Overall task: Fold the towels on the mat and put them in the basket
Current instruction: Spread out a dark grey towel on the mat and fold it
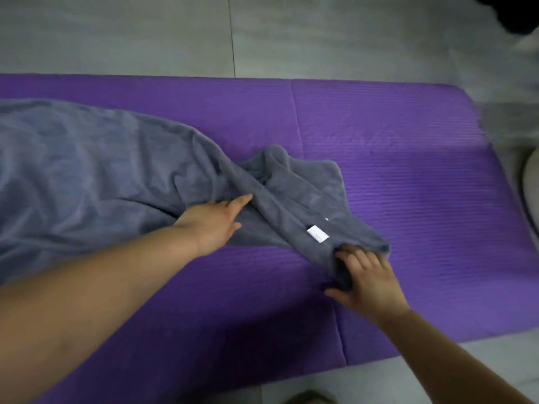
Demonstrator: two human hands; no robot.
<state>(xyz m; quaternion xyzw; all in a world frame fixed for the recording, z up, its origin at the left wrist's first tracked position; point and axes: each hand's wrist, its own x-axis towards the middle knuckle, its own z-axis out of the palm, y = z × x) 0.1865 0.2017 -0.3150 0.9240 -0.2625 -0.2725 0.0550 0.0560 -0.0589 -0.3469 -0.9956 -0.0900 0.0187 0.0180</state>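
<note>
One gray towel (pixel 122 170) is laid across the purple mat (pixel 408 170), which is itself laid on a pale tiled floor (pixel 320 33). The bulk of the cloth is draped loosely over the mat's left half and is cut off by the frame edge. Toward the mat's middle it is narrowed into a rumpled, twisted tail, with a thick ridge of fabric running diagonally toward the mat's near edge. A small white label (pixel 317 234) is seen at the hem of that tail, close to the mat's middle seam.

Both hands are placed on the towel. The left hand (pixel 214 221) is laid flat on the cloth just left of the ridge, palm down, with the fingers straight and close together and pointed toward the mat's far right corner — nothing is gripped by it. The right hand (pixel 367 275) is set at the tail's nearest corner, toward the mat's near edge. Its fingers are curled into the hem and its thumb is stretched out sideways, so the corner appears to be pinched, though the grip is softened by blur.

Off the mat's right end a pale rounded object (pixel 532 185) is cut off by the frame — what it is cannot be told.
</note>
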